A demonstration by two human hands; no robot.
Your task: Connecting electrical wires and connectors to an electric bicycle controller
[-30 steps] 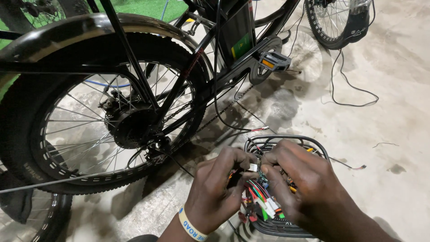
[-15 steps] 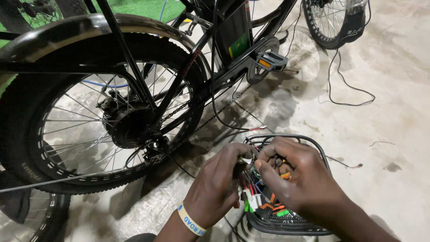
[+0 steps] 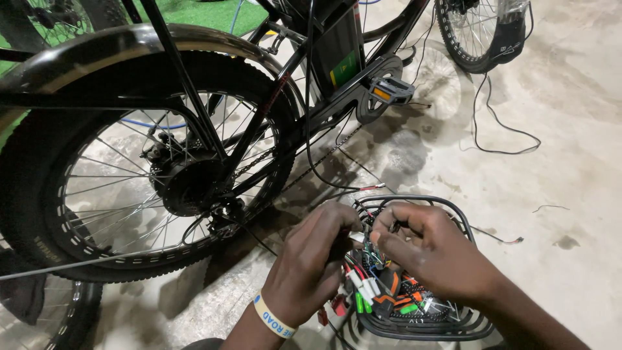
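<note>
Here a black wire basket (image 3: 461, 223) sits on the mottled concrete floor (image 3: 570, 162), packed with a tangle of red, green, orange and white wire connectors (image 3: 382, 291). The left hand (image 3: 311, 266) and right hand (image 3: 434, 253) meet over its near-left rim, fingertips pinched together on a small white connector (image 3: 357, 237), mostly hidden. Beside it stands a bicycle's spoked rear wheel (image 3: 149, 175).

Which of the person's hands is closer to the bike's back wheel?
Left. The left hand sits just beside the rear wheel, near its lower edge, while the right hand is farther away, over the black wire basket.
</note>
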